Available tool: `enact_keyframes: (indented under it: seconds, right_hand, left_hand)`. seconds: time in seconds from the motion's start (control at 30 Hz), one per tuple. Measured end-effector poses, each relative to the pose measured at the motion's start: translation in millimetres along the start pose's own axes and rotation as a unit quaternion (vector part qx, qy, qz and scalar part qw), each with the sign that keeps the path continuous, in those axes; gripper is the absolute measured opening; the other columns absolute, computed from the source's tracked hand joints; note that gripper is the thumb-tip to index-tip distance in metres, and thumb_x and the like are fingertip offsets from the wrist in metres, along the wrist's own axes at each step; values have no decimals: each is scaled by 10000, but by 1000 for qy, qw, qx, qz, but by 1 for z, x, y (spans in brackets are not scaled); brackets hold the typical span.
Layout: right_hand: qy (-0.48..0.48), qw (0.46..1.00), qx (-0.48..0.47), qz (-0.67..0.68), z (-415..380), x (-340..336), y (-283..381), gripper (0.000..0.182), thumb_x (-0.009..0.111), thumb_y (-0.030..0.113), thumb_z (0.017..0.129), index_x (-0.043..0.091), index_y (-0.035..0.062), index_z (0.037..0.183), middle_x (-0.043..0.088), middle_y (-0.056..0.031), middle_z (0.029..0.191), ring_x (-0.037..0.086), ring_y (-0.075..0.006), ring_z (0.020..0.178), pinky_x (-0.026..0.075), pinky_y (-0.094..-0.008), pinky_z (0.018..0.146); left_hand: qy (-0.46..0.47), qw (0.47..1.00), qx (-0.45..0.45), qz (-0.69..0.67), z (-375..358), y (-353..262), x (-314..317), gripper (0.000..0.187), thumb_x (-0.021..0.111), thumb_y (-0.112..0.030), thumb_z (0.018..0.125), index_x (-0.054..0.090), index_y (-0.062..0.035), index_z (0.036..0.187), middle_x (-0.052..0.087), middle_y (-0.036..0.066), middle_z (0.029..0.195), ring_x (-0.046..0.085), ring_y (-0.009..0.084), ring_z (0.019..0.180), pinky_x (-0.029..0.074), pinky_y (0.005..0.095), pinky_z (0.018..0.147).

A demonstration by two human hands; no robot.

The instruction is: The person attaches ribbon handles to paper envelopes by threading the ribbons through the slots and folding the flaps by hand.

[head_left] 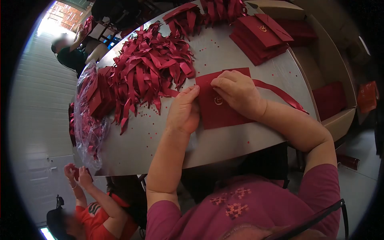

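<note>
- One red envelope (218,110) lies flat on the grey table (224,52), close to the near edge, with a small gold mark at its middle; both hands rest on it.
- Part of its top and right side is hidden under the right hand (236,91), so its flap cannot be made out.
- The right hand lies palm down over the envelope's upper half, fingers curled and pressing at the top edge; whether they pinch anything is hard to tell.
- The left hand (184,112) sits at the envelope's left edge, fingers together and bent, their tips touching the corner where a red ribbon (280,94) meets the paper.
- That ribbon runs out from under the right hand towards the right rim of the table; its end on the envelope is covered.
- Just left of the hands, a big loose heap of cut ribbons (148,68) spreads over the table, and beyond it a clear plastic bag (90,120) with more red pieces hangs over the left edge.
- A stack of red envelopes (260,38) stands at the far right, well apart from the hands.
- Tiny red specks dot the tabletop.
- To the right stands an open cardboard box (332,80) with red items inside.
- Below left, another person in an orange shirt (108,220) holds something small and red in both hands; a further person sits at the far left, blurred.
</note>
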State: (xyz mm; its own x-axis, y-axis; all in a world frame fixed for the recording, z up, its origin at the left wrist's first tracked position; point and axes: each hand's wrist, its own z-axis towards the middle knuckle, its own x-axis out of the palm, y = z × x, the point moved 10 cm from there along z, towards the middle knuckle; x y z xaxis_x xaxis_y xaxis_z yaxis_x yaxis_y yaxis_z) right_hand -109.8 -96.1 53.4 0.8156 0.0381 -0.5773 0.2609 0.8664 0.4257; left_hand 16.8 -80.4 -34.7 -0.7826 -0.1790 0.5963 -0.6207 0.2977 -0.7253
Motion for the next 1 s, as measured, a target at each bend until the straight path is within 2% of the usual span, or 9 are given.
enact_keyframes:
  seconds: [0.17, 0.33, 0.47, 0.67, 0.83, 1.0]
  right_hand:
    - [-43, 998, 10, 49, 5, -9, 3, 191, 668, -37, 793, 612, 35, 960, 580, -99, 864, 594, -282, 768, 486, -347, 658]
    - [-42, 994, 55, 87, 5, -8, -8, 129, 647, -19, 838, 598, 32, 946, 573, -105, 868, 583, -276, 762, 472, -332, 663]
    - [-55, 984, 91, 142, 5, -13, -16, 70, 624, 5, 881, 587, 28, 936, 567, -94, 861, 559, -242, 770, 445, -302, 688]
    - [-38, 975, 105, 193, 7, -12, -15, 51, 626, 13, 886, 586, 26, 914, 559, -79, 846, 534, -224, 753, 433, -300, 681]
    - [-46, 987, 75, 134, 13, -19, -2, 56, 645, 18, 870, 592, 29, 884, 553, -81, 807, 531, -231, 730, 436, -314, 666]
    - [-50, 992, 47, 104, 15, -22, 5, 61, 656, 23, 860, 595, 31, 867, 546, -82, 777, 528, -242, 716, 435, -323, 653]
  left_hand:
    - [10, 1000, -9, -16, -12, -3, 16, 227, 516, -151, 987, 596, -6, 1143, 653, 83, 1119, 617, 185, 1032, 481, 346, 962]
    - [59, 997, 16, -45, -11, -6, 25, 231, 512, -152, 991, 594, -14, 1157, 652, 77, 1106, 619, 177, 1018, 491, 342, 947]
    - [35, 998, 10, -42, -8, -4, 20, 231, 509, -149, 992, 594, -20, 1165, 654, 78, 1107, 623, 179, 1016, 495, 341, 939]
    - [57, 997, -2, -55, -10, -3, 27, 220, 503, -135, 992, 589, -20, 1159, 651, 82, 1113, 624, 189, 1038, 496, 349, 942]
    - [75, 995, -7, -72, -14, -2, 33, 202, 506, -132, 991, 580, -35, 1152, 635, 83, 1140, 619, 190, 1032, 497, 353, 943]
    - [54, 997, -7, -62, -14, 1, 31, 189, 519, -131, 986, 582, -41, 1140, 639, 75, 1120, 620, 182, 1014, 497, 343, 938]
